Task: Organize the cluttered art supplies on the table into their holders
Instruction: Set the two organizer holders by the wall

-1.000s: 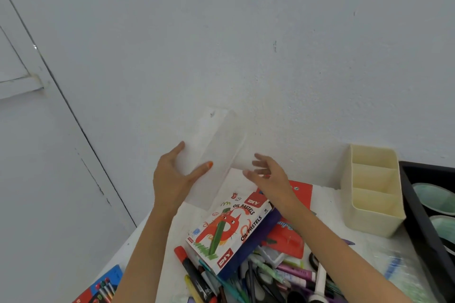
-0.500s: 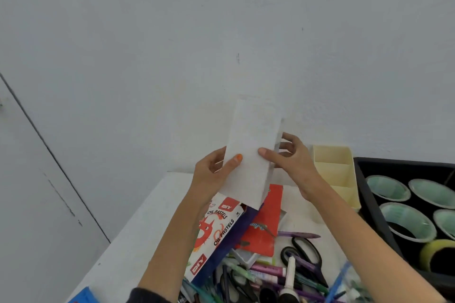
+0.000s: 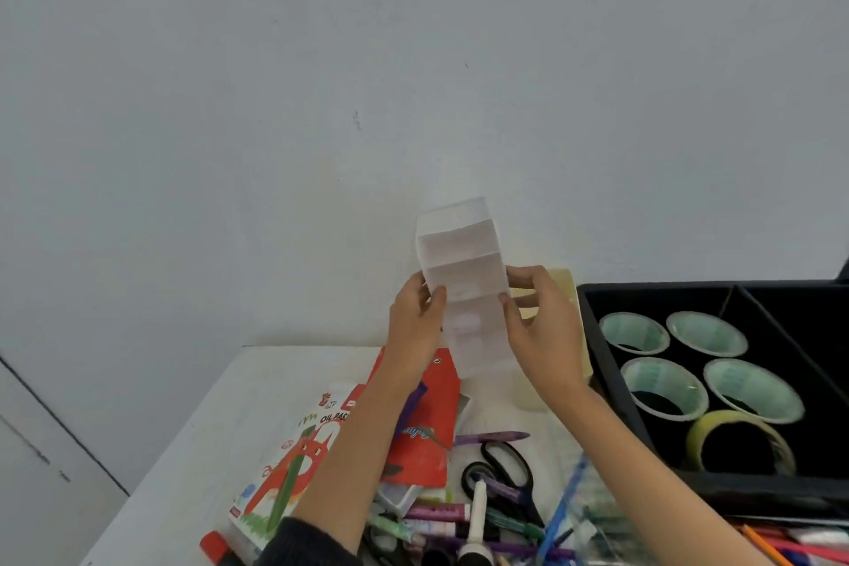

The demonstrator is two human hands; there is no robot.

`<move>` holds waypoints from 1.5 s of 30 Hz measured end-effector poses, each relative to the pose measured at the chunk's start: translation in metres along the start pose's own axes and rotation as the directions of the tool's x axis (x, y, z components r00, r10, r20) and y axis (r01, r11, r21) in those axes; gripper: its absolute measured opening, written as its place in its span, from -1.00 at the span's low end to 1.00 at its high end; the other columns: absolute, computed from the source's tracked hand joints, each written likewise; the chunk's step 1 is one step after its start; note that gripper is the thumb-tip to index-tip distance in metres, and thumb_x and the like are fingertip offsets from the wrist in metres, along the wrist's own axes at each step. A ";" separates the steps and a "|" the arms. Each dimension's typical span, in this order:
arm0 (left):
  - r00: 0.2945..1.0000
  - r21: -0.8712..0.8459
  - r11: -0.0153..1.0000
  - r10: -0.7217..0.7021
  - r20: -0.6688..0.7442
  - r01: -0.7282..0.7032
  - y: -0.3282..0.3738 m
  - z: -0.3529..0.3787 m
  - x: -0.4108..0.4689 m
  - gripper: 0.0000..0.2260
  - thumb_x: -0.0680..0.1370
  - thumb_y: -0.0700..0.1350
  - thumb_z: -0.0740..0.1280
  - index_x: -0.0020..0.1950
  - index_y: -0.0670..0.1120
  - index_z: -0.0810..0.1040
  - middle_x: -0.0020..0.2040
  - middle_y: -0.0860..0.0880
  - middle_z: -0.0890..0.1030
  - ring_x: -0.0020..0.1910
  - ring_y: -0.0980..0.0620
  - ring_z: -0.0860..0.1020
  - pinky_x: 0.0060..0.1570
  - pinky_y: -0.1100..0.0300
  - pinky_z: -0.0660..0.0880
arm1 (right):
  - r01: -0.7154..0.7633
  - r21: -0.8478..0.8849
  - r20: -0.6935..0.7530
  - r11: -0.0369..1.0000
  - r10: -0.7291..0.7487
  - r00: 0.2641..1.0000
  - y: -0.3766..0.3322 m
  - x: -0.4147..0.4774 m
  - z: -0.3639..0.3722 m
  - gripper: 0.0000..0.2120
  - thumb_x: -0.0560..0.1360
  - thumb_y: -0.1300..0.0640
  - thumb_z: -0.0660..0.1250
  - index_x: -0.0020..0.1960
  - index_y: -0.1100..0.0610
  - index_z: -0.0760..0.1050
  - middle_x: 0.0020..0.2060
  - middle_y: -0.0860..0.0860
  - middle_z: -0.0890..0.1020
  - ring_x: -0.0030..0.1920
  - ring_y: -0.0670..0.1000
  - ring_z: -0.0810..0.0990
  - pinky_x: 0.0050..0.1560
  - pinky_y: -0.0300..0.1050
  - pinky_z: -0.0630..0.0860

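Only one thing I'm really managing to read from here: the pastel box [image 3: 294, 464] lying on the surface is showing "OIL PAS" in black capitals, and the left forearm [image 3: 349, 450] is covering the rest. The red packet [image 3: 436, 391] beside it is carrying some curly blue lettering, but it's coming through too blurry to read.

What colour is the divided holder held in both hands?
The holder is white, best seen in the head view.
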State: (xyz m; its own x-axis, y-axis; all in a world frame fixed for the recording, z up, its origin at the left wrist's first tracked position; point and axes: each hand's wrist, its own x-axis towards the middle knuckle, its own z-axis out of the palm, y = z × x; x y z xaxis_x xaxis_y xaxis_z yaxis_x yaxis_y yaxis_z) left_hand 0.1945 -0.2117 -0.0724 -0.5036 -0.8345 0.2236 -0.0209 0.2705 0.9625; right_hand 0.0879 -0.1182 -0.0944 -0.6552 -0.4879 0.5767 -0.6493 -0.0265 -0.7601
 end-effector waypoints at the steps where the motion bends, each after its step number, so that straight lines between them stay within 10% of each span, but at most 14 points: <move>1: 1.000 0.029 1.000 -0.001 -0.010 0.001 -0.004 0.000 0.001 -0.84 0.60 -0.20 0.16 0.07 -0.07 0.52 -0.01 -0.19 0.61 -0.05 -0.13 0.60 -0.01 -0.14 0.55 | 0.033 -0.035 0.011 0.999 -0.033 0.999 0.002 -0.001 0.000 -0.73 0.50 0.23 0.30 0.17 0.02 0.46 0.05 -0.14 0.59 -0.15 -0.22 0.54 -0.22 -0.18 0.56; 12: 0.990 -0.075 0.987 -0.141 0.004 0.141 -0.040 -0.009 0.013 -0.78 0.64 -0.18 0.10 0.13 -0.11 0.52 -0.02 -0.07 0.64 -0.02 -0.06 0.61 -0.01 -0.01 0.55 | 0.338 -0.389 0.081 0.857 -0.333 0.939 0.017 -0.004 0.031 -0.62 0.37 0.33 0.40 0.17 0.12 0.57 -0.24 -0.01 0.60 -0.41 0.00 0.55 -0.58 -0.13 0.45; 18: 0.985 -0.139 0.975 -0.167 0.052 0.173 -0.061 -0.007 0.014 -0.76 0.65 -0.13 0.12 0.21 -0.14 0.50 0.03 -0.10 0.65 -0.04 -0.01 0.63 -0.21 0.23 0.57 | 0.291 -0.441 0.128 0.849 -0.261 0.957 0.027 0.004 0.042 -0.61 0.39 0.35 0.38 0.20 0.15 0.56 -0.26 0.04 0.60 -0.42 0.05 0.55 -0.58 -0.12 0.41; 26: 0.989 -0.134 0.991 0.003 0.150 0.017 -0.069 0.002 0.011 -0.69 0.63 -0.07 0.16 0.37 0.01 0.41 0.21 0.09 0.58 0.18 0.15 0.54 0.12 0.23 0.51 | 0.055 -0.305 0.066 0.951 -0.037 0.997 0.041 0.008 0.039 -0.83 0.48 0.32 0.24 0.07 0.19 0.46 -0.09 0.07 0.56 -0.18 0.08 0.55 -0.25 0.01 0.50; 29: 0.942 0.043 0.998 -0.066 0.328 0.055 -0.079 0.011 0.000 -0.57 0.50 -0.11 0.38 0.30 0.19 0.36 0.15 0.20 0.55 0.13 0.26 0.51 -0.03 0.43 0.47 | -0.054 -0.276 -0.036 0.960 0.046 0.998 0.051 0.000 0.037 -0.90 0.48 0.32 0.25 -0.03 0.18 0.39 -0.17 0.04 0.51 -0.26 0.06 0.51 -0.31 0.02 0.47; 32: 0.910 0.318 0.947 -0.089 0.404 -0.049 -0.105 0.020 -0.009 -0.30 0.28 -0.22 0.36 0.31 0.28 0.23 0.20 0.07 0.47 0.21 0.09 0.45 0.17 0.09 0.48 | -0.128 -0.241 -0.104 0.962 0.105 0.989 0.054 -0.003 0.036 -0.88 0.49 0.29 0.26 -0.02 0.14 0.39 -0.15 -0.01 0.51 -0.25 0.04 0.52 -0.30 0.01 0.48; 37: 0.920 0.629 0.769 -0.156 0.358 -0.114 -0.132 0.023 -0.007 -0.28 0.46 -0.25 0.31 0.53 -0.06 0.02 0.48 -0.11 0.19 0.45 -0.12 0.16 0.41 -0.07 0.20 | -0.126 -0.248 -0.113 0.961 0.100 0.989 0.052 -0.006 0.037 -0.86 0.49 0.28 0.26 0.01 0.12 0.40 -0.12 -0.04 0.52 -0.25 0.01 0.52 -0.30 0.01 0.49; 45: 0.938 0.615 0.782 -0.130 0.321 -0.102 -0.132 0.013 0.004 -0.41 0.53 -0.30 0.25 0.51 -0.09 0.10 0.52 -0.11 0.14 0.52 -0.09 0.02 0.49 0.01 -0.09 | -0.125 -0.293 -0.141 0.948 0.087 0.986 0.059 -0.002 0.039 -0.88 0.49 0.26 0.28 0.00 0.14 0.40 -0.14 -0.01 0.51 -0.25 0.01 0.51 -0.34 0.03 0.49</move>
State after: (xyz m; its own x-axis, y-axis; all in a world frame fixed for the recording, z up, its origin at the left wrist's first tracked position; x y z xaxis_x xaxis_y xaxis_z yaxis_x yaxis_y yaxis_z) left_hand 0.1840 -0.2445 -0.2006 -0.7470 -0.6639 0.0349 -0.4964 0.5920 0.6349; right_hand 0.0659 -0.1525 -0.1524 -0.7571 -0.3603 0.5450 -0.6464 0.2918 -0.7050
